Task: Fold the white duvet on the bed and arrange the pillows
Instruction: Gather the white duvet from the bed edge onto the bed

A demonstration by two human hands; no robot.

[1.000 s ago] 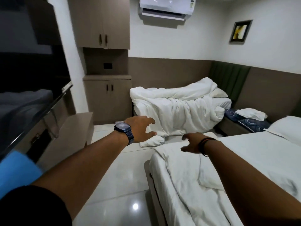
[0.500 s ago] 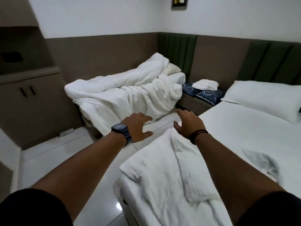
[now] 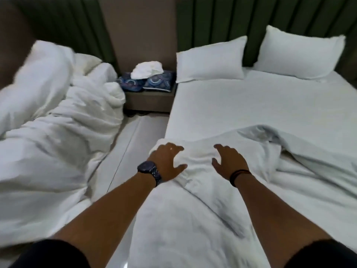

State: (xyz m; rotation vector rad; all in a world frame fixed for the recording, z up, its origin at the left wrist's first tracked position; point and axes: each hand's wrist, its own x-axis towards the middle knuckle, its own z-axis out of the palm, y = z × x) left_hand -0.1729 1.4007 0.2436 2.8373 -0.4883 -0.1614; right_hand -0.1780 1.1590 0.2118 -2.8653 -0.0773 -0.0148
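A crumpled white duvet [image 3: 193, 213] lies across the foot of the right-hand bed [image 3: 251, 105]. My left hand [image 3: 167, 161], with a dark watch on the wrist, grips the duvet's near-left corner, and cloth bunches between its thumb and fingers. A short way to the right, my right hand [image 3: 229, 160] lies with spread fingers on the same fold and holds nothing. Two white pillows sit at the green headboard: one [image 3: 210, 60] lies flat on the left, the other [image 3: 297, 57] leans on the right.
A second bed on the left carries another heaped white duvet [image 3: 48, 132]. Between the beds runs a strip of glossy tiled floor [image 3: 131, 151]. At its far end a brown nightstand [image 3: 150, 99] holds blue patterned cushions [image 3: 154, 82] and a white cloth [image 3: 146, 69].
The view has swung right and down onto the right-hand bed. Both hands have come down onto the duvet's corner, and my left hand has taken hold of it.
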